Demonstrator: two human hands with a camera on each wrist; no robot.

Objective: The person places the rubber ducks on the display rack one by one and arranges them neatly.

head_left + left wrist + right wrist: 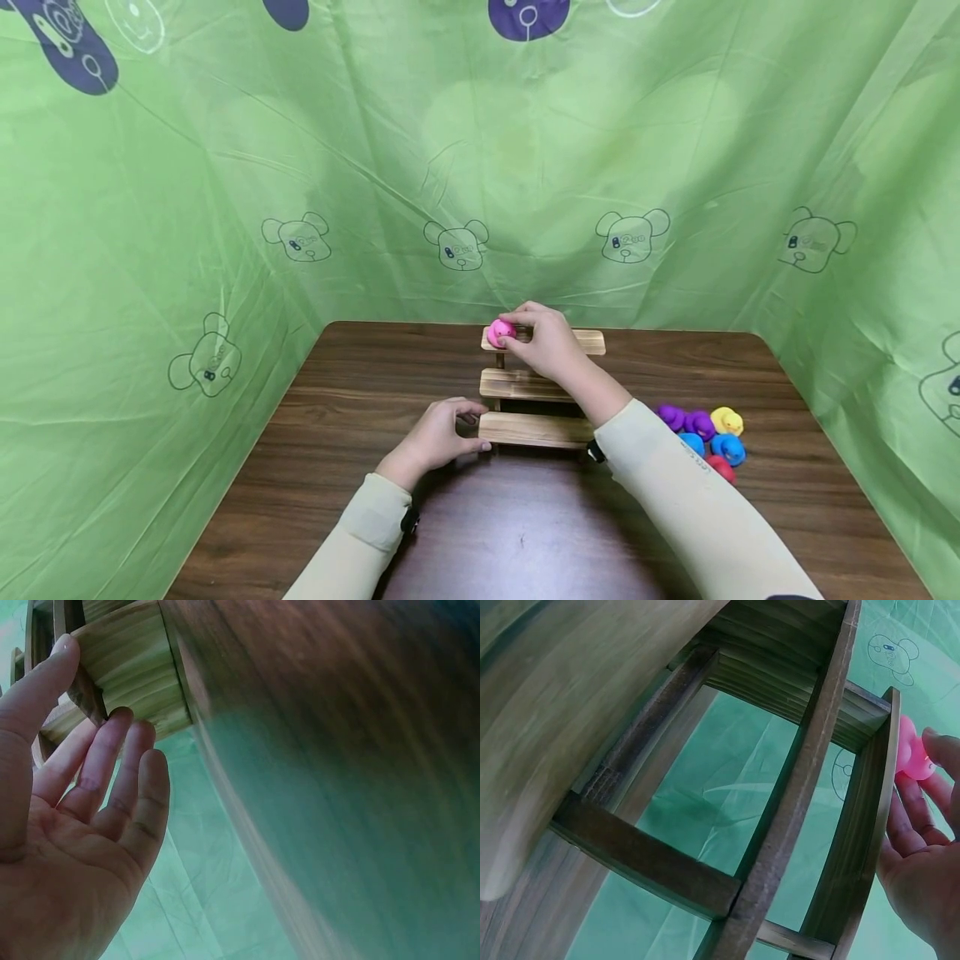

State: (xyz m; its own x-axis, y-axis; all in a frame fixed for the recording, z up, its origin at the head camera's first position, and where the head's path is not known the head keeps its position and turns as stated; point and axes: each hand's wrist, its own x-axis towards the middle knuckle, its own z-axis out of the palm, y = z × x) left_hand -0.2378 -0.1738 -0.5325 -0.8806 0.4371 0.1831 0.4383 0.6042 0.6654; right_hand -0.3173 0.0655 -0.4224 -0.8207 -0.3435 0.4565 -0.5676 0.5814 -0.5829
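A wooden three-tier display stand [536, 429] stands on the table. At the left end of its top tier is a pink rubber duck [498, 332], pinched between the thumb and fingers of my right hand [551, 343]. The right wrist view also shows the pink duck [913, 750] at the top tier, partly covered by the fingers. My left hand [438, 433] grips the left end of the lowest tier, thumb at the front edge and fingers behind. In the left wrist view the thumb and fingertips meet the stand's wood [139, 667].
Right of the stand lies a group of rubber ducks: purple [700, 425], yellow [727, 421], blue [728, 449] and red [721, 467], partly behind my right sleeve [675, 483]. A green printed curtain [375, 167] surrounds the brown wooden table [300, 467].
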